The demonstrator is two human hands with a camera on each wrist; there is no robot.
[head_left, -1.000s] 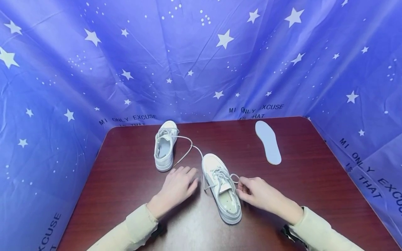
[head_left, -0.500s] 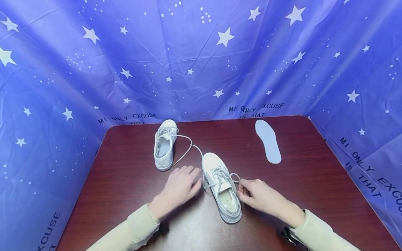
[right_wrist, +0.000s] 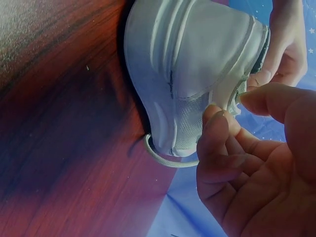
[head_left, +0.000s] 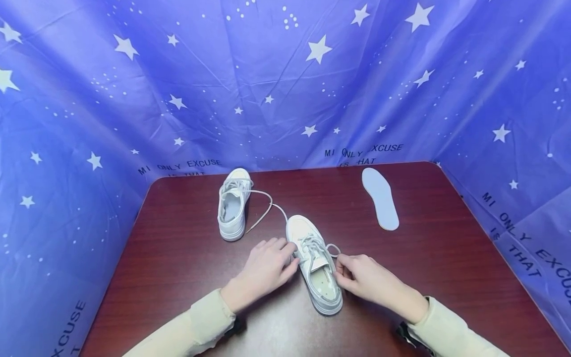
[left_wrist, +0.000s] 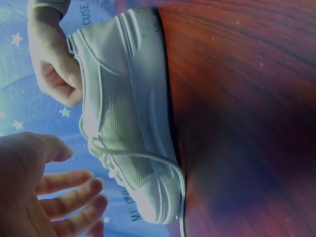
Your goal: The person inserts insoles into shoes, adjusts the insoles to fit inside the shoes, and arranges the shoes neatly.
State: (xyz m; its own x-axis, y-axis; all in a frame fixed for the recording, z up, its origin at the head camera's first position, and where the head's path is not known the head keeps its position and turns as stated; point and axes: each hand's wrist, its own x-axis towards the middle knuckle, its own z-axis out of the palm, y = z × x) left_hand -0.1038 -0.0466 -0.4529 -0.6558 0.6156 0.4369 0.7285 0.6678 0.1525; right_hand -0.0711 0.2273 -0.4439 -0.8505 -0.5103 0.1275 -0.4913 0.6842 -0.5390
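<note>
Curled right hand (head_left: pixel 370 280) beside the near white shoe (head_left: pixel 317 263) on the table (head_left: pixel 178 258), impossible to tell if gripping its lace (right_wrist: pixel 159 160); left hand (head_left: pixel 263 270) with fingers relaxed and parted; possible skidding under a one-sided lace pull

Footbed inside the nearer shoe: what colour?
The footbed is pale yellowish with a few small dark specks; it shows best in the head view.

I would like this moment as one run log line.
left hand: beside nearer shoe; right hand: opposite side; farther shoe: upright; insole: on table
</note>
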